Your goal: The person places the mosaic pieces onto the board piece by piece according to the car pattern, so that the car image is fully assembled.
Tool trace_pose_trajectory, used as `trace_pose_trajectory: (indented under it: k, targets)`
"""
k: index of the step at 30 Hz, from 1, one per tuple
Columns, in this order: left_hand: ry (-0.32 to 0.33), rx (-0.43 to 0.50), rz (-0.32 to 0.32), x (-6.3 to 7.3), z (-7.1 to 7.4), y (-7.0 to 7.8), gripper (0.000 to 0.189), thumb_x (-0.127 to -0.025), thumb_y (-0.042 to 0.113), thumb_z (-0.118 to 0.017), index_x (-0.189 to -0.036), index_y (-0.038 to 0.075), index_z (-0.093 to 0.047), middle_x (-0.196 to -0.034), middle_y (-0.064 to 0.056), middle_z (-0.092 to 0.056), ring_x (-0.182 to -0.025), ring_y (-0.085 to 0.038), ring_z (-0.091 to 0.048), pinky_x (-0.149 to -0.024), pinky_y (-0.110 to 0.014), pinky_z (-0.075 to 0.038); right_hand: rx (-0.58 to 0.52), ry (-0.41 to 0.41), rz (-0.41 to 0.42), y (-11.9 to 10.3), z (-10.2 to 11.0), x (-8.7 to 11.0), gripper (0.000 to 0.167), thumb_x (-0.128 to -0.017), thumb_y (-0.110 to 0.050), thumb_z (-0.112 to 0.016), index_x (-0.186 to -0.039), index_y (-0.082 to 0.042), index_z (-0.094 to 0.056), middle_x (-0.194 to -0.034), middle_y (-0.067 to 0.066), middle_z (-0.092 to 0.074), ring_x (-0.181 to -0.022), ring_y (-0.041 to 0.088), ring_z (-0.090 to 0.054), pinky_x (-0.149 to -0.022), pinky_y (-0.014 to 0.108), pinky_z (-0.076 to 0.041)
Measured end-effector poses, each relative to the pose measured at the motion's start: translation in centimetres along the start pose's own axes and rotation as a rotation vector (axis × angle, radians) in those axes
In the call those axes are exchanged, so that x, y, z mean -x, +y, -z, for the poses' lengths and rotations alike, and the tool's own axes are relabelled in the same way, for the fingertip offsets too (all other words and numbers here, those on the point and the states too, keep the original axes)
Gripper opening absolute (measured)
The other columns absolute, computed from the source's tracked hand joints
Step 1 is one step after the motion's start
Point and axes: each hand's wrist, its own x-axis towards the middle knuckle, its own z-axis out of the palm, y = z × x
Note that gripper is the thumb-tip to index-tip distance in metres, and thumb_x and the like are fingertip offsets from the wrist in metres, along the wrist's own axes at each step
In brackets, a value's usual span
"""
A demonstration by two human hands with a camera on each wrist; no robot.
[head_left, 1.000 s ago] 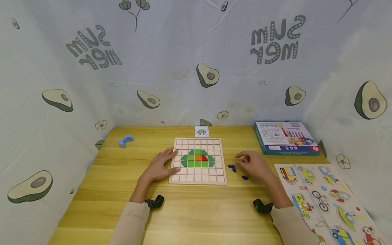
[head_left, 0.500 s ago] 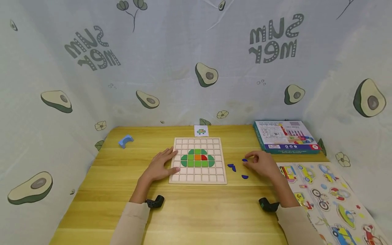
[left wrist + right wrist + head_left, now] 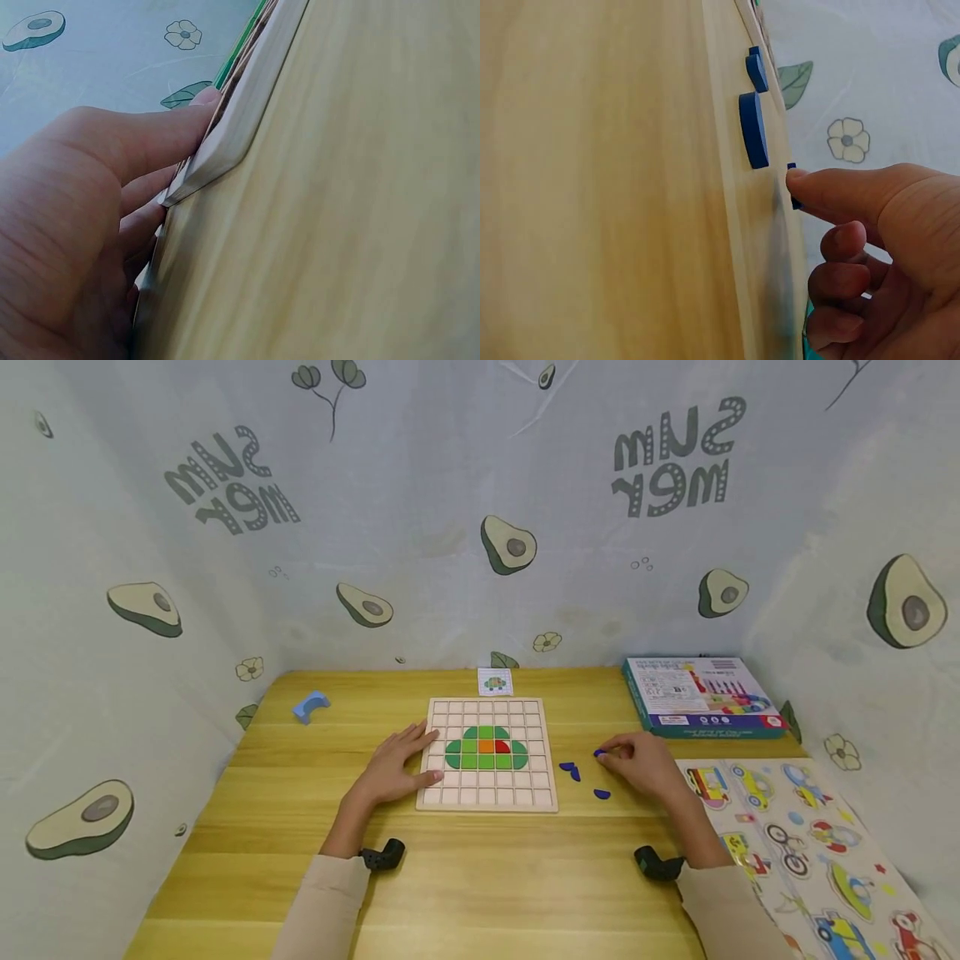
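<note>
A wooden grid board (image 3: 483, 793) lies mid-table with green, orange and red pieces (image 3: 487, 747) set in its cells. My left hand (image 3: 393, 766) rests on its left side, thumb on the board's edge and fingers extended. In the left wrist view the thumb (image 3: 169, 135) lies along the board's rim (image 3: 232, 135). Right of the board, my right hand (image 3: 641, 762) pinches a dark blue half-round piece (image 3: 598, 752) between thumb and fingers. That piece (image 3: 792, 166) is partly hidden by the thumb in the right wrist view. Other blue half-round pieces (image 3: 602, 794) lie just left of this hand.
A small pattern card (image 3: 495, 682) lies behind the board. A light blue arch block (image 3: 311, 707) sits at the back left. On the right are a boxed set (image 3: 701, 697) and a sheet with vehicle pictures (image 3: 813, 843). A patterned cloth (image 3: 450, 468) surrounds the table.
My right hand has moved slightly right, and its fingers have closed on a blue half-round piece. The left hand has stayed on the board.
</note>
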Motion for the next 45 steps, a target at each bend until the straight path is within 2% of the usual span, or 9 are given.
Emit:
trace_pose_trajectory:
  k: [7,11,18,25,34,39,45]
  targets:
    - [0.007,0.004,-0.008,-0.2,-0.1,0.0,0.079,-0.094,0.046,-0.070,-0.160,0.016,-0.040,-0.171,-0.011,-0.024,-0.159,-0.037,-0.018,-0.129,-0.060,-0.012,0.020,0.021,0.011,-1.3,-0.5,-0.3,0.023,-0.094,-0.024,-0.075,-0.108,-0.007,-0.081,-0.064,0.000,-0.049,-0.061,0.017,-0.045,-0.055,0.025,-0.032]
    - [-0.003,-0.009,0.006,-0.2,-0.2,-0.1,0.079,-0.094,0.048,-0.070,-0.161,0.018,-0.038,-0.172,-0.008,-0.022,-0.160,-0.034,-0.017,-0.130,-0.058,-0.011,-0.020,0.002,0.017,-2.7,-1.4,-0.4,0.022,-0.095,-0.024,-0.075,-0.108,-0.007,-0.080,-0.064,0.001,-0.049,-0.060,0.017,-0.046,-0.053,0.025,-0.032]
    - [-0.001,-0.010,0.004,-0.1,-0.1,-0.3,0.078,-0.095,0.049,-0.069,-0.161,0.018,-0.039,-0.172,-0.008,-0.023,-0.160,-0.034,-0.017,-0.130,-0.059,-0.010,-0.049,-0.027,0.087,-5.6,-3.2,-1.0,0.019,-0.094,-0.023,-0.077,-0.105,-0.008,-0.081,-0.063,0.000,-0.050,-0.056,0.014,-0.042,-0.051,0.024,-0.031]
    - [-0.002,-0.001,0.004,-0.2,0.0,-0.3,0.079,-0.094,0.050,-0.069,-0.160,0.019,-0.040,-0.172,-0.006,-0.023,-0.161,-0.033,-0.017,-0.130,-0.058,-0.009,-0.082,-0.080,0.082,-8.5,-5.2,-1.5,0.016,-0.093,-0.023,-0.078,-0.105,-0.014,-0.082,-0.064,0.000,-0.049,-0.060,0.016,-0.045,-0.052,0.023,-0.030]
    - [0.010,-0.006,0.016,-0.2,-0.3,-0.5,0.079,-0.093,0.051,-0.070,-0.160,0.019,-0.042,-0.172,-0.007,-0.025,-0.160,-0.033,-0.018,-0.130,-0.059,-0.011,-0.085,-0.112,0.162,-11.0,-7.6,-1.7,0.014,-0.090,-0.025,-0.081,-0.101,-0.017,-0.083,-0.059,-0.003,-0.044,-0.055,0.013,-0.041,-0.053,0.023,-0.026]
    - [0.010,0.003,0.006,-0.2,-0.5,-0.3,0.080,-0.093,0.052,-0.070,-0.159,0.019,-0.042,-0.171,-0.008,-0.025,-0.160,-0.034,-0.019,-0.130,-0.060,-0.011,-0.099,-0.131,0.202,-11.8,-8.8,-1.6,0.012,-0.091,-0.022,-0.081,-0.100,-0.014,-0.083,-0.056,-0.005,-0.043,-0.052,0.010,-0.037,-0.051,0.021,-0.024]
    - [0.014,-0.005,0.023,0.0,-0.4,-0.2,0.078,-0.093,0.053,-0.068,-0.159,0.019,-0.043,-0.171,-0.008,-0.025,-0.160,-0.034,-0.019,-0.130,-0.060,-0.011,-0.087,-0.156,0.235,-13.1,-10.3,-1.5,0.011,-0.091,-0.023,-0.079,-0.100,-0.017,-0.084,-0.056,-0.005,-0.047,-0.051,0.010,-0.041,-0.049,0.021,-0.026]
